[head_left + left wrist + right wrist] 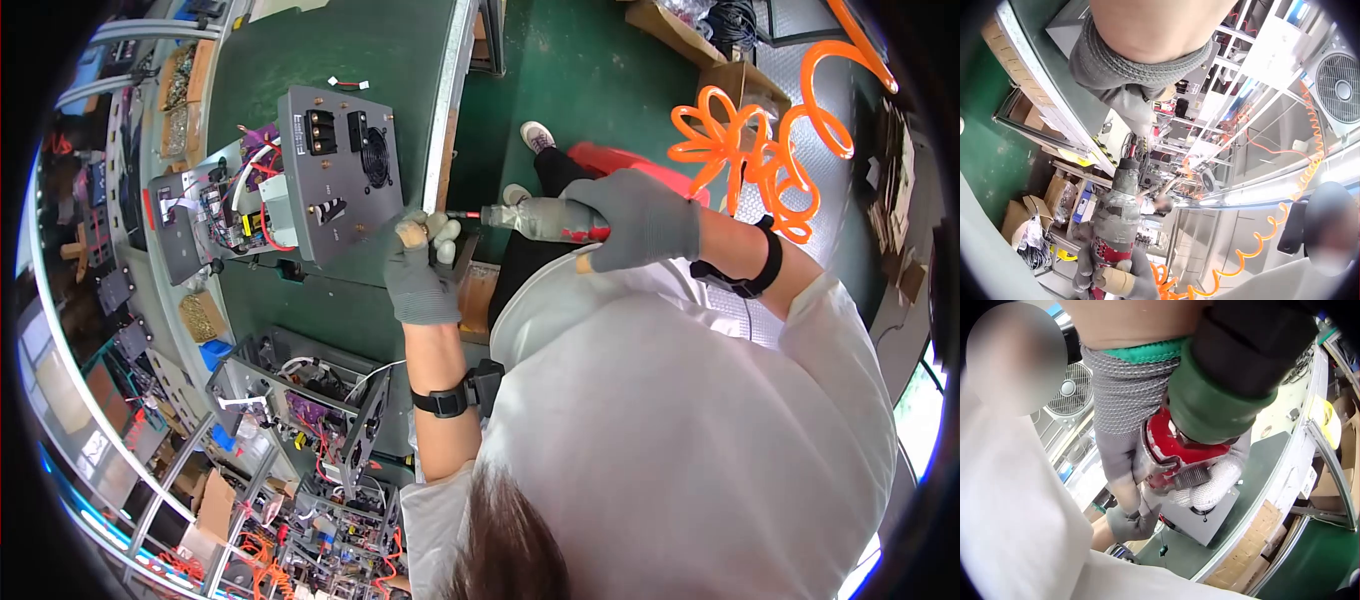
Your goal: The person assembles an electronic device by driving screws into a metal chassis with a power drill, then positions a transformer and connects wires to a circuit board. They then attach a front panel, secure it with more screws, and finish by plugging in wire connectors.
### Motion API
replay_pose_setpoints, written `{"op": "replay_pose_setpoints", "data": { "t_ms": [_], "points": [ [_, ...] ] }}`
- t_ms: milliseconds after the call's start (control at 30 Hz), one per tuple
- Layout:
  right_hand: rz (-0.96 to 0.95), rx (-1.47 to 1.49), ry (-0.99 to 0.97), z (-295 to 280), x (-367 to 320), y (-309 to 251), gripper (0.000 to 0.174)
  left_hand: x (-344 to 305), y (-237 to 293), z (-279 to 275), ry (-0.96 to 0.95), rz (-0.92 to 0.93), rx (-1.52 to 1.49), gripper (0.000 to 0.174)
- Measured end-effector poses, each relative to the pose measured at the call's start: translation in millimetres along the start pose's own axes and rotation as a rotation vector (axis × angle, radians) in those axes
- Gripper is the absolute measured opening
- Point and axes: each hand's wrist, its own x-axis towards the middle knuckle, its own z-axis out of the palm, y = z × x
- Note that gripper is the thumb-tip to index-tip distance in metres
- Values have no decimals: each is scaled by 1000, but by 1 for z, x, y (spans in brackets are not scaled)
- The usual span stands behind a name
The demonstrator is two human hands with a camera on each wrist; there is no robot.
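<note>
My gloved right hand (645, 220) grips a power screwdriver (545, 220) with a tape-wrapped barrel and red body, also seen in the left wrist view. Its red bit (463, 214) points left at my gloved left hand (425, 265). The left hand's curled fingertips meet at the bit's end; any small part between them is hidden. Just beyond the left hand stands a grey metal panel (345, 215) with black connectors and a coiled black cable (375, 158). Behind that panel sits an opened electronics chassis (245, 205) with red and white wires.
An orange coiled hose (735, 150) hangs at the right. Another opened chassis (310, 390) stands on the green-topped bench (400, 60). Parts boxes (180, 80) line its far side, and a short wire with white connectors (348, 84) lies behind the panel. Cardboard boxes (740, 85) stand behind the hose.
</note>
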Motion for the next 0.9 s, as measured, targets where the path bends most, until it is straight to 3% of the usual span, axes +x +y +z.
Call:
{"op": "replay_pose_setpoints", "data": {
  "t_ms": [167,333,900],
  "points": [
    [0,-17,-29,5,3,2,56,-2,-3,-3,112,127,90,33],
    [-22,8,-54,6,3,-8,55,-5,-3,-3,22,30,-45,37],
    [-88,7,10,13,-1,-3,54,-14,7,-6,-138,140,134,25]
  ]
}}
